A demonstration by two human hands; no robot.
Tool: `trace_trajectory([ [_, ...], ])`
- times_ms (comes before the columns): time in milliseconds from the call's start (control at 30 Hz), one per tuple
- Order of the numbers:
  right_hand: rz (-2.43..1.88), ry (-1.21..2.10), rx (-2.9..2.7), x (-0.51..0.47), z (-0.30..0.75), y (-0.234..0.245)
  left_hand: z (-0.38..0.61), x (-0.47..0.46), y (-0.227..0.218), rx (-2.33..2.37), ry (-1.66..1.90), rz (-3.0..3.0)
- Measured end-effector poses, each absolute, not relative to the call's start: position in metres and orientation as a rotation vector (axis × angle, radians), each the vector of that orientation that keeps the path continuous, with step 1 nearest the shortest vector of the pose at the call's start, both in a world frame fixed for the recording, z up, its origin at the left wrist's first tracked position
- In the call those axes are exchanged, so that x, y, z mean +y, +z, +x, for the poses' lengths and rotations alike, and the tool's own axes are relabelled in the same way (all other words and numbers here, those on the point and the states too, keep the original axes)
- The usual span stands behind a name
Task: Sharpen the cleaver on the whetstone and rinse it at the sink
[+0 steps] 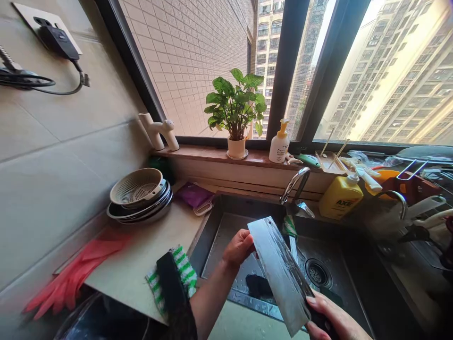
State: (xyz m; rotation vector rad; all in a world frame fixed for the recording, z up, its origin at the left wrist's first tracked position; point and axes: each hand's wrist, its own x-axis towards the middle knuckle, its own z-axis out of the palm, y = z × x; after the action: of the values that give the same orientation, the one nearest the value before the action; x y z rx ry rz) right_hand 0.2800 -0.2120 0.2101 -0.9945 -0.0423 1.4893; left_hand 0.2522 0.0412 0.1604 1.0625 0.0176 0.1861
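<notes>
A wet cleaver (279, 274) with a broad steel blade is held tilted over the sink's near edge. My right hand (334, 316) is closed around its dark handle at the lower right. Near the blade's far end, my left hand (239, 248) has its fingers curled at the left edge, partly hidden behind the steel. Beneath the blade, the dark sink (215, 226) has water drops and a black patch (260, 285) that I cannot make out. To the left of my forearm, a black oblong block (171, 278) lies on a green-and-white striped cloth (184, 264).
A chrome faucet (295, 184) rises behind the sink. Stacked bowls and a colander (138, 186), a purple packet (193, 194) and pink rubber gloves (78, 269) lie left. A yellow detergent bottle (340, 197) stands right; a potted plant (236, 146) and pump bottle (279, 146) occupy the sill.
</notes>
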Motion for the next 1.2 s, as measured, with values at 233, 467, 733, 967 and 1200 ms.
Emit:
trace_trajectory([
  [233, -0.948, 1.486, 0.086, -0.208, 0.291, 0.184, 0.242, 0.028, 0.148, 0.037, 0.149, 1.019],
  [467, -1.002, 1.380, 0.012, -0.191, 0.298, 0.175, 0.212, -0.016, 0.150, -0.020, -0.108, 1.152],
  [733, -0.973, 1.441, 0.004, -0.195, 0.296, 0.171, 0.213, -0.020, 0.153, 0.099, -0.155, 1.122],
  [967, -0.923, 1.512, 0.001, -0.203, 0.299, 0.165, 0.208, -0.015, 0.147, 0.027, -0.244, 1.113],
  [1200, -0.930, 1.559, -0.042, -0.206, 0.299, 0.172, 0.222, 0.002, 0.149, 0.135, 0.137, 1.180],
])
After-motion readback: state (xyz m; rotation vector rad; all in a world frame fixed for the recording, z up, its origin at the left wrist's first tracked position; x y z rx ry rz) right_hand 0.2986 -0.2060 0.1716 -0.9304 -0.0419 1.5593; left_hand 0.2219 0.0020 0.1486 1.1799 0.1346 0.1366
